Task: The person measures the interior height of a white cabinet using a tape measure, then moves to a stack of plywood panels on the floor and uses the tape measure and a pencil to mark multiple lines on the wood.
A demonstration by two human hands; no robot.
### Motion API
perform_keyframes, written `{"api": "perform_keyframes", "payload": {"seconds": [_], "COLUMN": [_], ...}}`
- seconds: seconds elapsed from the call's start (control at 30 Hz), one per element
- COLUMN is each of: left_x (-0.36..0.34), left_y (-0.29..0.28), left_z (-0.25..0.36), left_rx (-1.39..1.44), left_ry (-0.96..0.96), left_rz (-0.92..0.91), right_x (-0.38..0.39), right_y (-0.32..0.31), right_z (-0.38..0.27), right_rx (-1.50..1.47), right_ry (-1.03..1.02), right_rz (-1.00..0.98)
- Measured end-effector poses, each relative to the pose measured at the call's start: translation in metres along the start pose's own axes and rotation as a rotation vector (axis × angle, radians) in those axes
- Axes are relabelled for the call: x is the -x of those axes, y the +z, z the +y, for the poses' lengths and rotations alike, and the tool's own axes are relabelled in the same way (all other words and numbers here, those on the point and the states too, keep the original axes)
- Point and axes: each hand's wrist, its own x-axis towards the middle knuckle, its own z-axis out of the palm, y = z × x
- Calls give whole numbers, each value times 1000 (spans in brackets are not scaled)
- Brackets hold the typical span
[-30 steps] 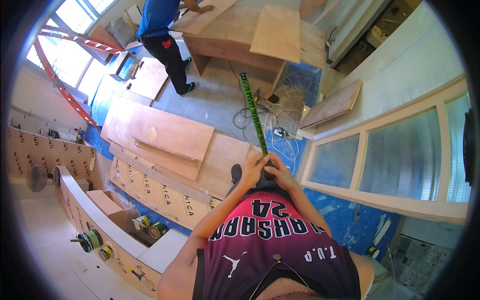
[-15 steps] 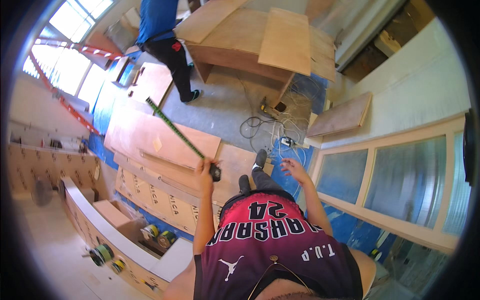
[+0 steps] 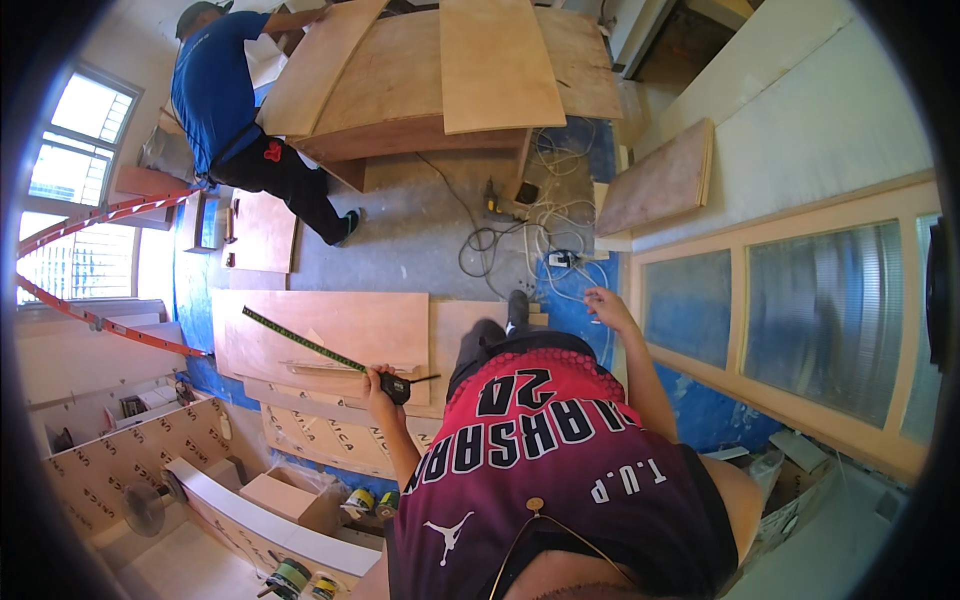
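Green blade drawn out, one tape measure [image 3: 397, 388] extends over a plywood stack [image 3: 385, 320], its sheets too overlapped to count, clasped by the left hand [image 3: 379, 381]. Right of the stack, the right hand [image 3: 604, 304] part-bends; its hold I cannot tell remotely. One co-worker [image 3: 215, 95] stands beyond the stack. Measuring seems underway; next calls, I judge, for a steady blade.

The tape measure [image 3: 396, 389] has a dark plastic-looking case; the plywood sheet [image 3: 380, 312] at left looks smooth and matt, the grey floor [image 3: 390, 228] scuffed, those panes [image 3: 825, 310] on the right glossy, ribbed glass.
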Motion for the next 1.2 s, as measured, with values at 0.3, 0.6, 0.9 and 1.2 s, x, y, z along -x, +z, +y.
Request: {"api": "perform_keyframes", "payload": {"seconds": [0.3, 0.6, 0.9, 1.2], "left_x": [-84, -233, -362, -404], "left_y": [61, 131, 187, 185], "left_z": [18, 58, 115, 151], "left_rx": [-21, -333, -630, -620], "left_ry": [-59, -164, -321, -285], "left_rz": [-201, -281, -509, -444], "right_x": [-110, -324, -477, -506], "right_y": [38, 63, 110, 146], "right_z": [-74, -190, -275, -281], "right_rx": [-616, -715, -1122, -1132], "right_ry": [152, 120, 187, 196], "right_rz": [-31, 64, 196, 240]}}
